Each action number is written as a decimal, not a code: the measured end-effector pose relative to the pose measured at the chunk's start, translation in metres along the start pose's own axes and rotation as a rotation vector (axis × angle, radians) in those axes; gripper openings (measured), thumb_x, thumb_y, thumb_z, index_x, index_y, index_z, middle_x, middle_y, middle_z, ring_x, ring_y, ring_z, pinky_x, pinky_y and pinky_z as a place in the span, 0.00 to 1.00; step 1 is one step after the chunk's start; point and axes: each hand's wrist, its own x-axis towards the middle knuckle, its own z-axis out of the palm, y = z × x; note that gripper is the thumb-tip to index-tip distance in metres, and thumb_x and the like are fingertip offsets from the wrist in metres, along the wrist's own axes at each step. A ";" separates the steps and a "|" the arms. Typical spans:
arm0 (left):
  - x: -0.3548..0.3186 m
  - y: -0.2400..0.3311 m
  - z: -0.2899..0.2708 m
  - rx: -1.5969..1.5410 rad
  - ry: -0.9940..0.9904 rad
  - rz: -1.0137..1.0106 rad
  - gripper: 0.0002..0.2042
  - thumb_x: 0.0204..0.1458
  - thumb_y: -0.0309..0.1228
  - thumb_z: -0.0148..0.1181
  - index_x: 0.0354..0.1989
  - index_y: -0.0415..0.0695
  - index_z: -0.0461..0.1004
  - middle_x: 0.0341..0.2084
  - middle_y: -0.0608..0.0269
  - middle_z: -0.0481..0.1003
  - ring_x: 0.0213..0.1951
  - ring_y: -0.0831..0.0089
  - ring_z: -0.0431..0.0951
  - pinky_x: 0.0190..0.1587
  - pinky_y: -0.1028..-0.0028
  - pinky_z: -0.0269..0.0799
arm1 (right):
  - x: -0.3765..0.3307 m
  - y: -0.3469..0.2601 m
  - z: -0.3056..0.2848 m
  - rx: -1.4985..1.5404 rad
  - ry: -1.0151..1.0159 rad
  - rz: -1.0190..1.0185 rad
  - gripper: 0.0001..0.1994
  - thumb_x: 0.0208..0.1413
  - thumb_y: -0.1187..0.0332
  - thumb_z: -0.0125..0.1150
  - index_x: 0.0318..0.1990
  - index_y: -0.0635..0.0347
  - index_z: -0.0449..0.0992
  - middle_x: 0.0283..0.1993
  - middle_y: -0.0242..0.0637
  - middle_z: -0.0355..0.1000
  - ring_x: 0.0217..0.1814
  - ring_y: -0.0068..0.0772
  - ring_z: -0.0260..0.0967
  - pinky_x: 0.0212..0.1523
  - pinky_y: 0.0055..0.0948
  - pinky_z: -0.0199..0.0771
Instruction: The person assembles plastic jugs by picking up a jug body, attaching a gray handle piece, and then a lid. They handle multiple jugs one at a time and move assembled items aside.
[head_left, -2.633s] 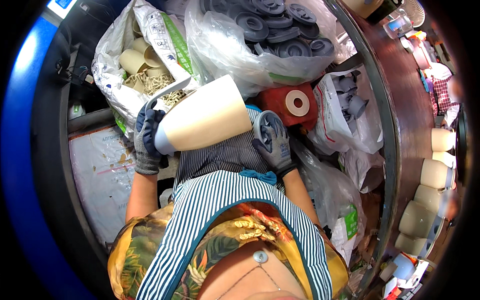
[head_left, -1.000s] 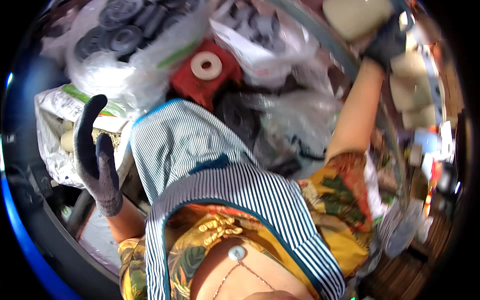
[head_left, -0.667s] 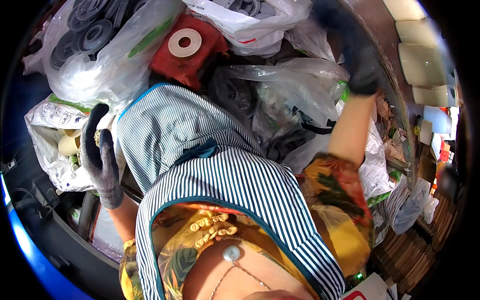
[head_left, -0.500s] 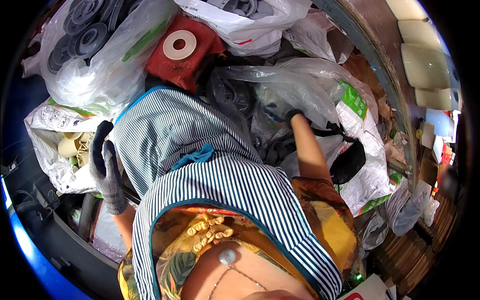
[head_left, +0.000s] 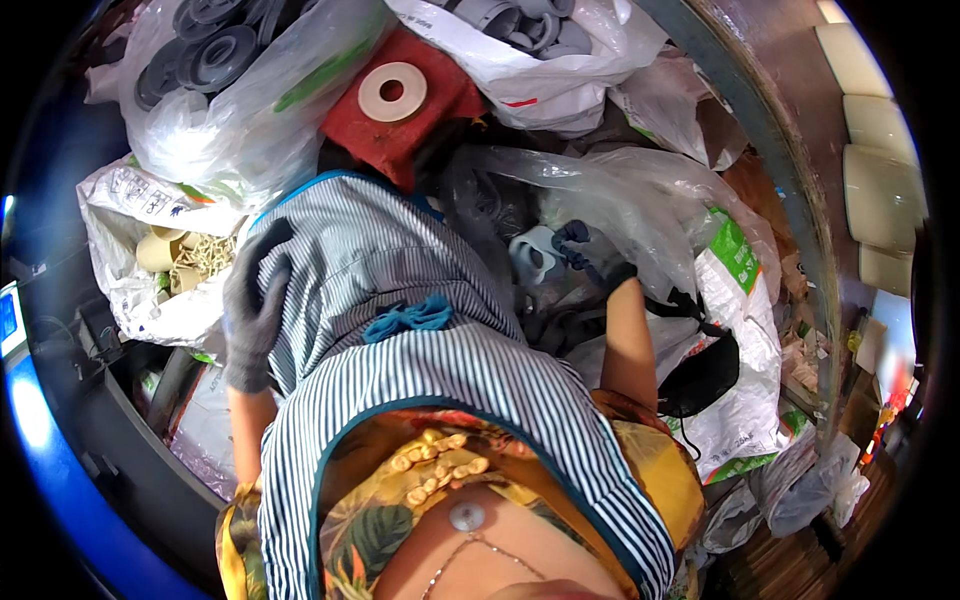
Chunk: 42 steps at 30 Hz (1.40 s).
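My left hand [head_left: 255, 305], in a grey glove, lies flat against the left side of my striped apron [head_left: 400, 290] and holds nothing. My right hand [head_left: 585, 255], in a dark glove, reaches into a clear plastic bag [head_left: 620, 200] in front of me. Its bent fingers touch a pale ring-shaped plastic part [head_left: 535, 255] among dark parts inside. Whether the fingers grip that part is hidden by the crumpled plastic.
A red block with a white ring [head_left: 395, 100] lies beyond the apron. Bags of grey plastic discs [head_left: 210, 60] and grey parts [head_left: 540, 40] sit at the back, a bag of cream cones [head_left: 165, 250] at left. Cream cones [head_left: 880, 170] stand past a metal rim [head_left: 770, 130]. A black pouch [head_left: 700, 375] hangs at right.
Both hands held a cream cone earlier. My right hand went up to the shelf at upper right, then came down into the clear bag. My left hand settled onto the apron.
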 end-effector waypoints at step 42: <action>0.013 -0.046 0.051 -1.826 0.241 -0.311 0.28 0.61 0.57 0.47 0.61 0.48 0.64 0.51 0.64 0.72 0.54 0.73 0.73 0.55 0.71 0.70 | -0.011 -0.219 0.275 -0.740 -0.041 -0.865 0.25 0.42 0.64 0.68 0.49 0.62 0.71 0.44 0.47 0.72 0.49 0.51 0.70 0.50 0.42 0.69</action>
